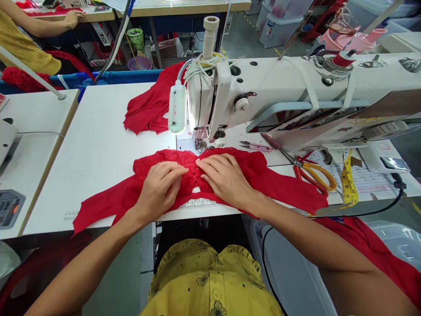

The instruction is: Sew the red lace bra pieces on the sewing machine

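Red garment point(255, 171), one: lay just before sewing machine point(272, 96) | Left hand point(164, 182): curled at lace point(193, 175), pinch uncertain | Right hand point(225, 177): fingers extended over garment, grip hidden | Step: apparently arranging lace; next move seemingly called for even handling

This is a garment-sewing workshop: a sewing machine point(289, 87) with a red thread spool point(344, 59) stands on a white desk point(98, 131) marked with a ruler scale point(200, 203), near a red lace-trimmed garment piece point(190, 182), scissors point(314, 167) and a yellow tape measure point(347, 182); another person point(28, 50) is at a further desk point(184, 7), and plastic bins point(279, 33) stand behind.
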Tool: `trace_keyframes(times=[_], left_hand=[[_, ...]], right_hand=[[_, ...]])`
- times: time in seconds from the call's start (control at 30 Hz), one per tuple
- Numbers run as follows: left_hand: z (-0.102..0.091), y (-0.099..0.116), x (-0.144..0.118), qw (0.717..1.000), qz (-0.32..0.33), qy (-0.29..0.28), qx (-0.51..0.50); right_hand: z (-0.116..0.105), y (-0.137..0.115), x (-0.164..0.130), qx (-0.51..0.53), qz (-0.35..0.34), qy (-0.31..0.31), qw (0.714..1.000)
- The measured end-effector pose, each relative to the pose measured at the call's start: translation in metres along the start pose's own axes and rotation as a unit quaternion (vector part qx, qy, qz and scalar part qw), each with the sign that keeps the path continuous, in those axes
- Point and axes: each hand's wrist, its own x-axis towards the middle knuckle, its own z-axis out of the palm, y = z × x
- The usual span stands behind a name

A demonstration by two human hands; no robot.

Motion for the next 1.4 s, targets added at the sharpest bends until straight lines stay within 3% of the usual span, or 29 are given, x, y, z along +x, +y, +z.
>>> trace_keyframes(times=[0.1, 0.2, 0.27, 0.37, 0.43, 0.5, 0.57, 0.63, 0.77, 0.83, 0.9, 0.97, 1.07, 1.2, 1.4], left_hand=[[0.002, -0.003, 0.016, 0.999, -0.042, -0.032, -0.005], [-0.003, -0.009, 0.033, 0.986, -0.087, -0.109, -0.096], [-0.009, -0.013, 0.045, 0.954, -0.134, -0.185, -0.193], [-0.016, -0.016, 0.062, 0.884, -0.193, -0.298, -0.303], [-0.018, -0.016, 0.069, 0.847, -0.23, -0.342, -0.336], [-0.017, -0.017, 0.072, 0.83, -0.258, -0.359, -0.34], [-0.015, -0.017, 0.071, 0.837, -0.268, -0.356, -0.318], [-0.011, -0.015, 0.069, 0.868, -0.26, -0.338, -0.253], [-0.003, -0.005, 0.057, 0.935, -0.216, -0.281, 0.004], [0.001, 0.003, 0.047, 0.956, -0.159, -0.212, 0.13], [0.007, 0.011, 0.035, 0.969, -0.085, -0.105, 0.208], [0.013, 0.016, 0.022, 0.976, -0.012, -0.032, 0.217], [0.021, 0.011, 0.004, 0.986, 0.06, -0.044, 0.151], [0.025, -0.004, -0.011, 0.986, 0.063, -0.09, 0.127], [0.023, -0.011, -0.014, 0.988, 0.063, -0.074, 0.121]], right_hand=[[0.006, 0.003, 0.006, 0.002, 0.006, 0.024, 1.0], [0.009, 0.004, 0.006, 0.037, 0.016, 0.081, 0.996], [0.011, 0.004, 0.005, 0.06, 0.029, 0.104, 0.992], [0.012, 0.004, 0.004, 0.084, 0.041, 0.113, 0.989], [0.014, 0.005, 0.003, 0.088, 0.039, 0.114, 0.989], [0.015, 0.005, 0.003, 0.085, 0.034, 0.114, 0.989], [0.017, 0.007, 0.003, 0.078, 0.026, 0.113, 0.99], [0.017, 0.007, 0.004, 0.069, 0.024, 0.107, 0.992], [0.011, 0.004, 0.005, 0.078, 0.029, 0.128, 0.988], [0.006, -0.001, 0.005, 0.123, 0.03, 0.152, 0.98], [0.003, -0.007, 0.004, 0.18, 0.031, 0.148, 0.972], [0.003, -0.012, 0.003, 0.207, 0.032, 0.112, 0.971], [0.009, -0.013, 0.0, 0.169, 0.038, 0.056, 0.983], [0.014, -0.006, -0.004, 0.133, 0.054, 0.035, 0.989], [0.014, 0.0, -0.005, 0.128, 0.056, 0.037, 0.99]])
